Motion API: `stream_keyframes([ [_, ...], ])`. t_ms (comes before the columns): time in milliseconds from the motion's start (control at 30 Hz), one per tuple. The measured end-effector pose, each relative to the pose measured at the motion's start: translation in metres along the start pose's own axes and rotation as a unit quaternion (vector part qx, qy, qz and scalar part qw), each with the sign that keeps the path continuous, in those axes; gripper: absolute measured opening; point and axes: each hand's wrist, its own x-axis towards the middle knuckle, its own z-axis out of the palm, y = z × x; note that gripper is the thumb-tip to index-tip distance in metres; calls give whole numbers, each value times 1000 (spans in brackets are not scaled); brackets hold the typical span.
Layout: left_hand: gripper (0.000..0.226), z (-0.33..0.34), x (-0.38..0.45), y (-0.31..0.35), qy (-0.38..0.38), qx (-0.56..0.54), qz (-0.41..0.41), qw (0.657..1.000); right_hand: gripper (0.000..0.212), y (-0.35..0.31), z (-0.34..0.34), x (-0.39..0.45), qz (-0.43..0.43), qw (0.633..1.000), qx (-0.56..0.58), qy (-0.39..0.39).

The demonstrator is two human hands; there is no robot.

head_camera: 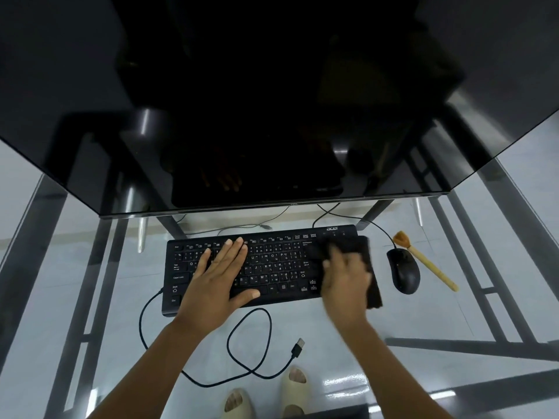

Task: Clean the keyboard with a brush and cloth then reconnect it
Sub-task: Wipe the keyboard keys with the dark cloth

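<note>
A dark monitor fills the upper half of the frame, its screen off and showing only dim reflections; its top and both upper corners are cut off by the frame edges. Below it runs a glass desk, through which the dark frame bars and a pale tiled floor show. In the middle of the frame lies a black Acer keyboard, flat on the glass, with its right end hidden under a dark cloth and much of its left half covered by a hand. The left hand lies flat on the keys, palm down, fingers spread and thumb reaching toward the space bar. The right hand is blurred; it presses down on the dark cloth at the keyboard's right end, and I cannot tell whether its fingers grip the cloth or only lie on it. The keyboard's cable leaves its left edge and loops over the glass in the lower centre, ending in a loose USB plug. Right of the cloth sits a black mouse, and just beyond it a wooden-handled brush lies slanted. At the bottom edge two pale sandals appear through the glass, partly cut off.
</note>
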Motion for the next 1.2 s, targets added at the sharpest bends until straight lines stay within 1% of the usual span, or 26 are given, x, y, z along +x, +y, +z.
stream_keyframes([
  [33,88,0,0,0,2,0,0,1000,40,-13,2,-15,-81,996,-2,-33],
  [100,88,-1,1,1,2,0,1,1000,49,-26,-5,-32,-230,967,-15,-112],
  [133,87,-1,1,1,2,0,1,1000,42,-19,-9,-26,-239,962,-5,-133],
  [167,87,-1,1,0,2,1,2,1000,32,-9,-12,-14,-197,971,14,-131],
  [200,87,-1,2,0,1,1,4,1000,28,4,-13,0,-138,985,26,-102],
  [267,87,-2,2,0,1,1,6,1000,31,24,-12,31,-19,999,19,-27],
  [333,87,-1,0,-1,-1,0,4,1000,34,22,-6,48,52,998,-19,-8],
  [367,87,-1,0,-1,0,-2,3,1000,34,11,0,47,58,998,-31,0],
  [433,87,0,0,0,2,-4,3,1000,40,-26,11,31,5,999,-47,-3],
  [467,87,0,1,0,3,-3,3,1000,44,-45,13,19,-56,997,-41,-30],
  [533,87,0,1,0,1,-5,3,1000,45,-63,17,1,-206,972,-25,-110],
  [567,87,-1,1,0,-4,-7,3,1000,43,-59,17,5,-248,960,-21,-128],
  [600,87,-1,2,0,-8,-8,3,1000,43,-48,13,15,-244,962,-19,-121],
  [633,87,-2,1,1,-10,-7,1,1000,45,-35,11,27,-204,974,-15,-94],
  [700,87,-2,2,1,-11,-5,2,1000,39,-8,5,54,-61,997,-32,-26],
  [733,86,-3,1,1,-11,-2,3,1000,33,-2,3,62,4,999,-40,-22],
  [767,86,-3,0,1,-14,0,2,1000,30,-4,3,63,31,998,-51,-29],
  [800,86,-3,0,1,-17,2,-1,1000,30,-14,6,59,25,997,-57,-36],
  [833,86,-3,1,1,-21,3,-3,1000,33,-29,9,49,-8,998,-47,-43],
  [900,90,-4,1,0,-29,3,7,1000,42,-59,14,18,-138,987,-9,-77],
  [967,97,-8,-3,-7,-34,-1,31,999,48,-73,14,-14,-287,945,19,-156],
  [1000,100,-13,-8,-16,-35,-1,33,999,49,-67,12,-17,-340,921,16,-189],
  [1033,103,-17,-16,-27,-35,-1,25,999,51,-56,10,-14,-356,912,17,-202],
  [1067,107,-22,-25,-39,-34,-4,6,999,51,-45,6,-8,-328,923,21,-200],
  [1133,113,-32,-46,-66,-37,-10,-42,998,44,-21,0,9,-233,961,18,-145],
  [1200,115,-38,-58,-81,-55,-30,-67,996,38,-16,-3,12,-158,983,12,-98],
])
